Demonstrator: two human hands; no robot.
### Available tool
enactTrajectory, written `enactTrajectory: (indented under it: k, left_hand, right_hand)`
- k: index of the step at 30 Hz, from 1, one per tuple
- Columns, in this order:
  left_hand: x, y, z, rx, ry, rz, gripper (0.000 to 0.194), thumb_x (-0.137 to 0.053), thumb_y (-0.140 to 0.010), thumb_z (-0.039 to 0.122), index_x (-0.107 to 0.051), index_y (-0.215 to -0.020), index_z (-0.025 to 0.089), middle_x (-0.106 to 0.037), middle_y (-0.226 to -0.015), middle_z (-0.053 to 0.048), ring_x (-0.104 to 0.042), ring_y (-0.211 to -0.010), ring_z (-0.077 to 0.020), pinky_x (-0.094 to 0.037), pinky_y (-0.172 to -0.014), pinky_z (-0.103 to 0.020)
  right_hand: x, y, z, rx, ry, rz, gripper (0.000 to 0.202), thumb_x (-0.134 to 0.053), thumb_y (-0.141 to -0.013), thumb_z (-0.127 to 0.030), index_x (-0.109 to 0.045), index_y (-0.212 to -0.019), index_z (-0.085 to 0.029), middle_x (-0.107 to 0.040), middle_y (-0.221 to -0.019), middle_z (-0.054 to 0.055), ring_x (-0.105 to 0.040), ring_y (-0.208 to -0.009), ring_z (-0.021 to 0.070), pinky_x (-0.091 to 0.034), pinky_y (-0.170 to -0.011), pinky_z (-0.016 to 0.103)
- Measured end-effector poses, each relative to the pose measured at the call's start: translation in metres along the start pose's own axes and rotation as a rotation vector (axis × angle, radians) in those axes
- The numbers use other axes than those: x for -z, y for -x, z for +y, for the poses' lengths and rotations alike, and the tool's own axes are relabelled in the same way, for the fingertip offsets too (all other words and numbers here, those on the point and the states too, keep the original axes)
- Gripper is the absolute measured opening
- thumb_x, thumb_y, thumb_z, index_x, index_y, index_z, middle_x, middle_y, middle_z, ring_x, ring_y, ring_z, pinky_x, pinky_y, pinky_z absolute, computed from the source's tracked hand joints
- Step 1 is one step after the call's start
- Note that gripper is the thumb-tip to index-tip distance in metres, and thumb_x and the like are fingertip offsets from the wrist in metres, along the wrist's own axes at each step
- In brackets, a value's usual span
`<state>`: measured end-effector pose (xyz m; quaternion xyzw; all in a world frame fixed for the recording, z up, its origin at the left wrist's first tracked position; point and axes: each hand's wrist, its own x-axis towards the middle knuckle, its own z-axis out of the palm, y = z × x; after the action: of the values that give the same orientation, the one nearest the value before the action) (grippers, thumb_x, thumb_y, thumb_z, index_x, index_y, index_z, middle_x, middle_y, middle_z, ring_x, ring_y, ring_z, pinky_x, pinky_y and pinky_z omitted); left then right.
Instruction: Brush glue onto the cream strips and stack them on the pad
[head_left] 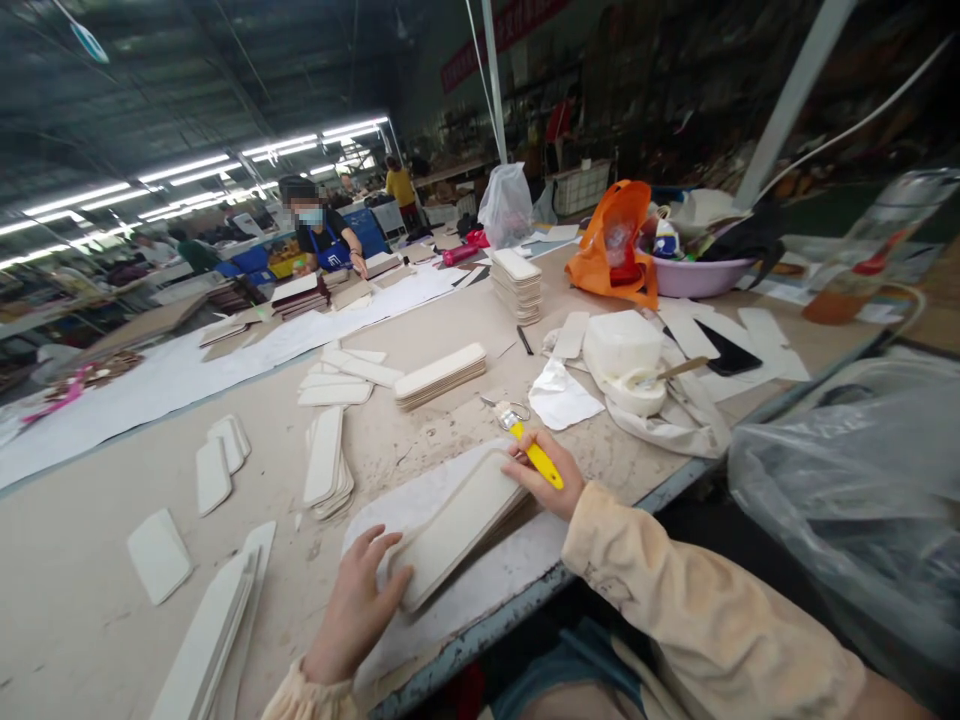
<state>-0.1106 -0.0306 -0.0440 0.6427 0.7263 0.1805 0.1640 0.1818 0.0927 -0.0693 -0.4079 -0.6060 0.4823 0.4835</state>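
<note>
A stack of long, pale, round-cornered pieces lies on white paper near the table's front edge. My left hand touches the stack's near left end, its fingers apart. At the far right end, my right hand grips a yellow-handled brush, with fingertips by the stack's edge. Scissors lie just beyond the brush, partly hidden. More pale pieces are stacked behind, as a neat pile and a fanned pile.
Crumpled tissue, a white tub, a round pot, an orange bag and a purple basin stand right. Long strips lie left. A masked person works across the table.
</note>
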Motion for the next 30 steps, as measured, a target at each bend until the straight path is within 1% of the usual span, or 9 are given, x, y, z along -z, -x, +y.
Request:
enactTrajectory:
  k: [3, 6, 9, 11, 13, 18, 22, 26, 30]
  left_hand:
    - [0.006, -0.011, 0.029, 0.009, 0.111, -0.036, 0.051, -0.060, -0.075, 0.047, -0.061, -0.118, 0.020, -0.060, -0.129, -0.011, -0.053, -0.122, -0.0284, -0.037, -0.108, -0.046]
    - [0.003, -0.026, 0.070, 0.006, 0.319, -0.143, 0.050, -0.062, -0.076, 0.046, -0.060, -0.119, 0.019, -0.066, -0.119, -0.009, -0.059, -0.113, -0.0265, -0.043, -0.102, -0.041]
    - [-0.014, -0.035, 0.108, 0.009, 0.528, -0.256, 0.039, -0.059, -0.079, 0.043, -0.065, -0.107, 0.017, -0.072, -0.098, -0.008, -0.065, -0.091, -0.0240, -0.050, -0.083, -0.034]
    - [-0.029, -0.035, 0.127, 0.034, 0.564, -0.258, 0.034, -0.056, -0.081, 0.043, -0.066, -0.100, 0.017, -0.071, -0.089, -0.007, -0.064, -0.083, -0.0231, -0.050, -0.075, -0.032]
    - [-0.043, -0.032, 0.141, 0.066, 0.546, -0.238, 0.033, -0.052, -0.083, 0.045, -0.066, -0.096, 0.018, -0.070, -0.087, -0.006, -0.063, -0.084, -0.0232, -0.050, -0.074, -0.032]
    - [-0.065, -0.027, 0.167, 0.094, 0.435, -0.203, 0.031, -0.044, -0.086, 0.049, -0.062, -0.087, 0.024, -0.065, -0.081, -0.003, -0.060, -0.081, -0.0224, -0.049, -0.074, -0.033]
    - [-0.076, -0.030, 0.182, 0.110, 0.362, -0.148, 0.033, -0.046, -0.084, 0.053, -0.061, -0.080, 0.024, -0.066, -0.080, -0.004, -0.060, -0.084, -0.0240, -0.049, -0.075, -0.033]
    - [-0.086, -0.033, 0.184, 0.175, 0.389, -0.133, 0.037, -0.049, -0.082, 0.052, -0.064, -0.096, 0.021, -0.069, -0.106, -0.008, -0.059, -0.108, -0.0280, -0.046, -0.094, -0.039]
    - [-0.091, -0.033, 0.180, 0.285, 0.396, -0.116, 0.048, -0.055, -0.078, 0.051, -0.061, -0.112, 0.018, -0.058, -0.133, -0.012, -0.049, -0.128, -0.0286, -0.033, -0.111, -0.043]
  right_hand:
    - [0.005, -0.017, -0.022, 0.018, -0.231, -0.091, 0.039, -0.073, -0.071, -0.037, -0.039, -0.086, -0.025, -0.060, -0.085, -0.002, -0.057, -0.068, 0.0127, -0.049, -0.066, 0.028]
    - [0.015, -0.035, -0.039, 0.038, -0.367, -0.183, 0.043, -0.076, -0.069, -0.036, -0.038, -0.084, -0.024, -0.057, -0.080, -0.005, -0.053, -0.065, 0.0104, -0.045, -0.063, 0.025]
    - [0.030, -0.050, -0.043, 0.071, -0.417, -0.217, 0.041, -0.075, -0.070, -0.036, -0.038, -0.085, -0.024, -0.056, -0.076, -0.006, -0.051, -0.063, 0.0094, -0.043, -0.061, 0.023]
    - [0.041, -0.056, -0.039, 0.092, -0.403, -0.212, 0.039, -0.074, -0.072, -0.036, -0.039, -0.085, -0.023, -0.055, -0.074, -0.006, -0.050, -0.063, 0.0092, -0.042, -0.060, 0.023]
    - [0.053, -0.059, -0.034, 0.106, -0.348, -0.199, 0.038, -0.072, -0.072, -0.037, -0.039, -0.086, -0.023, -0.055, -0.073, -0.006, -0.049, -0.063, 0.0096, -0.041, -0.059, 0.023]
    - [0.082, -0.060, -0.029, 0.151, -0.172, -0.149, 0.033, -0.068, -0.075, -0.038, -0.042, -0.086, -0.023, -0.056, -0.073, -0.005, -0.049, -0.065, 0.0114, -0.043, -0.063, 0.026]
    - [0.096, -0.062, -0.029, 0.146, -0.141, -0.110, 0.032, -0.068, -0.075, -0.039, -0.042, -0.086, -0.024, -0.055, -0.072, -0.005, -0.049, -0.065, 0.0122, -0.042, -0.064, 0.026]
    - [0.103, -0.064, -0.028, 0.128, -0.156, -0.102, 0.033, -0.068, -0.073, -0.039, -0.041, -0.086, -0.024, -0.053, -0.069, -0.006, -0.048, -0.061, 0.0119, -0.040, -0.061, 0.025]
    - [0.105, -0.064, -0.026, 0.134, -0.147, -0.101, 0.032, -0.068, -0.074, -0.038, -0.042, -0.086, -0.024, -0.053, -0.070, -0.006, -0.047, -0.061, 0.0116, -0.040, -0.061, 0.025]
